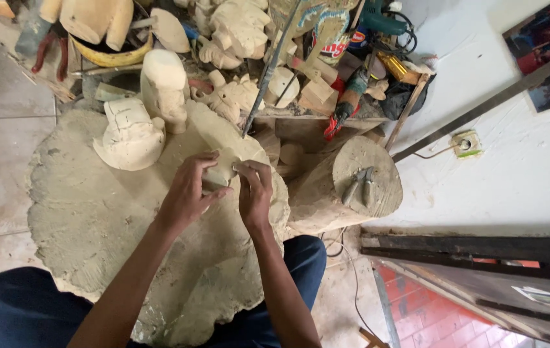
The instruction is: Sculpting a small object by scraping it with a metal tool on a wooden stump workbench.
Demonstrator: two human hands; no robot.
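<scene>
A pale carved wooden piece (223, 138) lies on a big round stump slab (88, 212) in front of me. My left hand (188, 190) grips its near end, fingers curled over the wood. Beside it, my right hand (254, 190) presses its fingertips onto the same piece; whether a small tool or paper sits under those fingers is hidden. Both forearms reach in from the bottom of the view, over my dark blue trousers.
Two more unfinished carvings (130, 135) (164, 87) stand at the slab's far side. A smaller log (346, 187) on the right carries pliers (360, 185). A crowded bench behind holds several carvings, a long metal rod (268, 71) and power tools. A white wall is at the right.
</scene>
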